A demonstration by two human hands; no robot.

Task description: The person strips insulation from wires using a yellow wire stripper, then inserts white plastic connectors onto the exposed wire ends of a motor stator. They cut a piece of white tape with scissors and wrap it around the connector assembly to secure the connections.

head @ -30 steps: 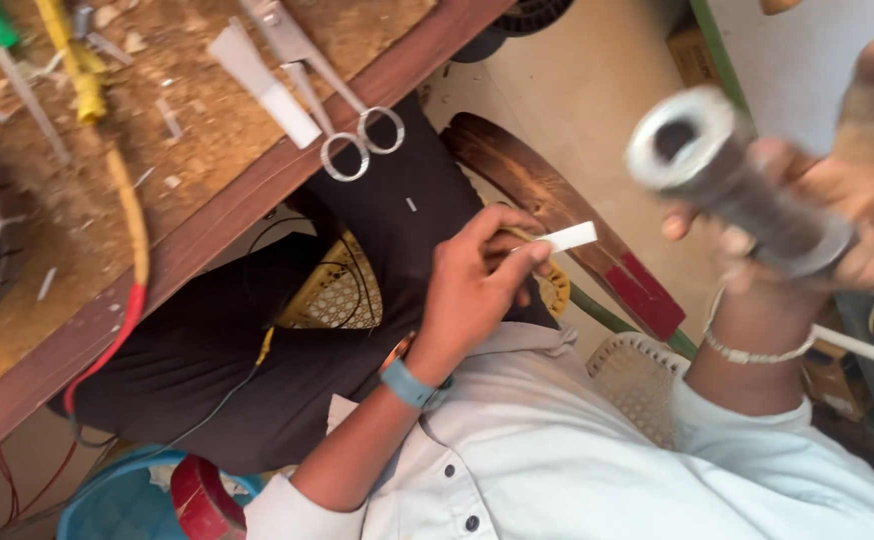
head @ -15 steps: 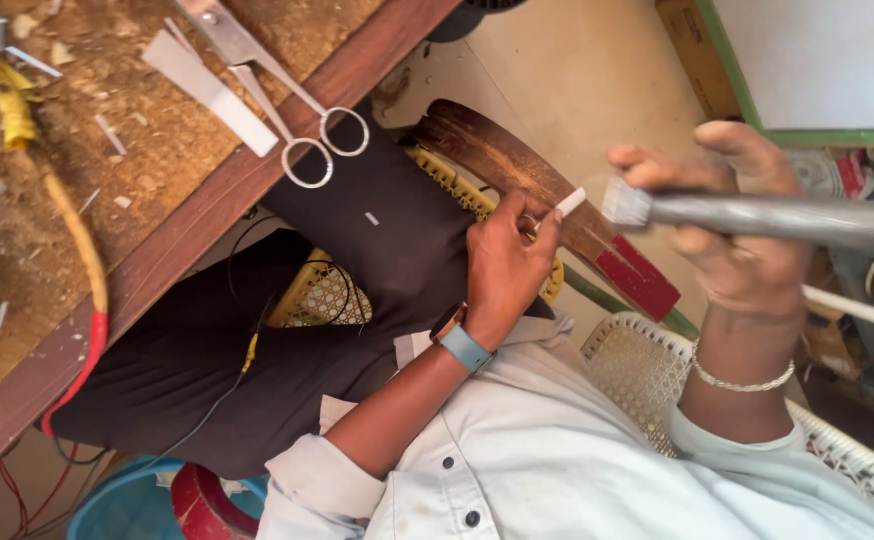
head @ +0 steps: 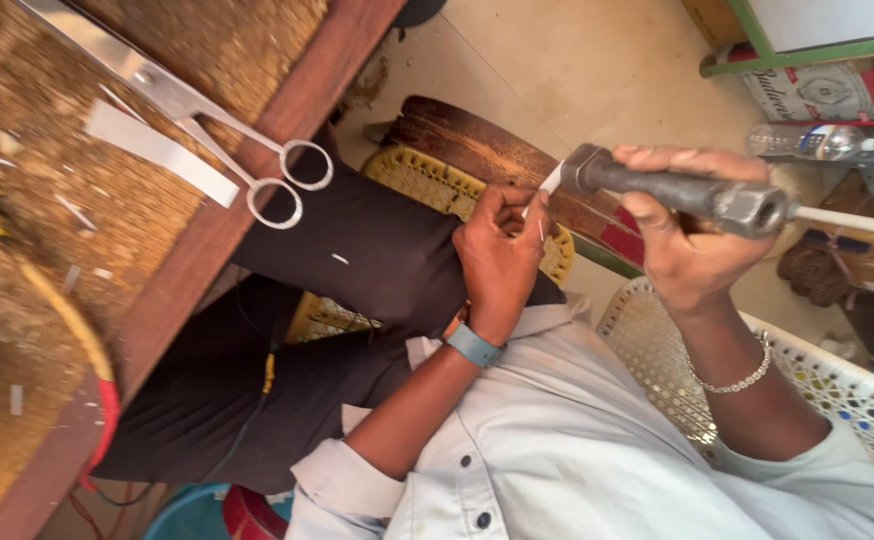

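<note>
The right hand (head: 692,245) is gripping a grey metal pipe (head: 677,190) level over the lap, fingers clenched around it. The left hand (head: 502,250), wrist bent, is pinching a thin white strip (head: 549,182) at the pipe's open end. Scissors (head: 247,150) are lying at the desk (head: 207,245) edge (handles overhanging), well apart.

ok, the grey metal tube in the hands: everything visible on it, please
The grey metal tube looks like dull steel pipe with a thicker collar at each end. It lies nearly level, held in the air above the lap. The right hand wraps its middle. A thin white rod sticks out of the far end. The left hand holds a white strip at the near end.
</note>
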